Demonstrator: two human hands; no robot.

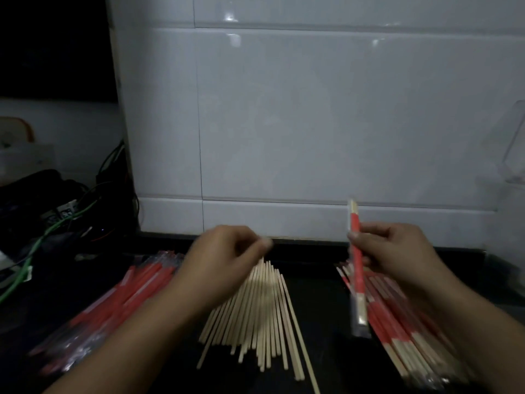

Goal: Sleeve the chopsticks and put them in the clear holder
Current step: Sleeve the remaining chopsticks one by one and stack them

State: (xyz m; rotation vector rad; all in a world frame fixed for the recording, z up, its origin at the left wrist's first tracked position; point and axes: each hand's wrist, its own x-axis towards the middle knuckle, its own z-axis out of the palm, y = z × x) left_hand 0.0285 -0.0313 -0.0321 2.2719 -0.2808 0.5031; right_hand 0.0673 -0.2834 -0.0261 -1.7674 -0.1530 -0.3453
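The sleeved pair [357, 268] is standing upright on the right, pinched in the right hand [397, 251]. This pair looks done; next it needs dropping in the clear holder [514, 143], far right. The left hand [224, 251] is hovering over bare chopsticks [261, 311], fingers curled, seemingly holding nothing.

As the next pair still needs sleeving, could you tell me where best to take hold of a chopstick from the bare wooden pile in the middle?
Probably at the far tips of the fanned pile of bare wooden chopsticks, coming from above with the left hand, which hovers there. The sticks converge at that end, so two pinch together easily; nearer, they splay apart.
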